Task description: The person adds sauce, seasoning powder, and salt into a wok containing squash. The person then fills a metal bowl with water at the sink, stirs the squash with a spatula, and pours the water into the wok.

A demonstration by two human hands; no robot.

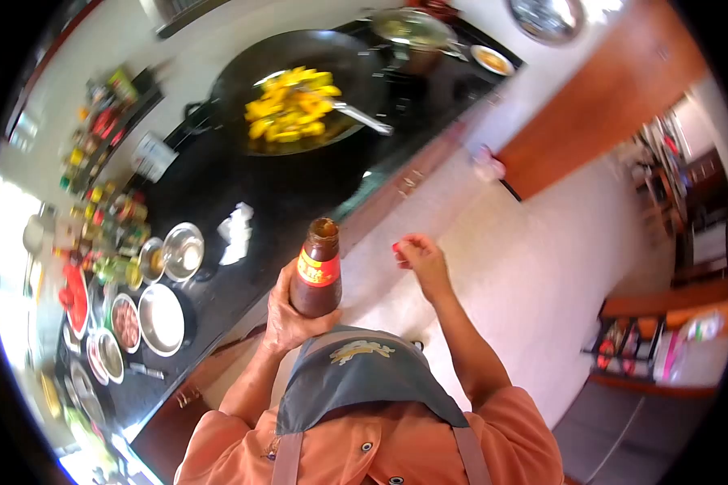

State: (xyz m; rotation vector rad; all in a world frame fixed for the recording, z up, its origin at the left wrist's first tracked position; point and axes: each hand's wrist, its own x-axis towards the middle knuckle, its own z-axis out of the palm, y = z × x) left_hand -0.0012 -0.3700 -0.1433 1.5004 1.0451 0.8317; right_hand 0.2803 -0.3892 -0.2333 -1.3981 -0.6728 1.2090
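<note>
My left hand [277, 317] is wrapped around a dark brown glass bottle [317, 297] with a red and yellow neck label. The bottle is upright and its mouth is uncapped. To the right, apart from the bottle, my right hand [421, 260] pinches a small red bottle cap [397, 247]. Beyond the bottle, a large wok [352, 69] on the black counter holds yellow chopped pieces [287, 109]. A metal spatula [362, 117] rests in it, its handle over the near rim.
On the black counter [291, 190] lie a crumpled white cloth or paper [235, 234], metal bowls [162, 319] and a bowl of raw meat [126, 322]. Several seasoning bottles [109, 218] line the wall. A lidded pot [416, 36] stands behind the wok; a wooden door [607, 89] is at right.
</note>
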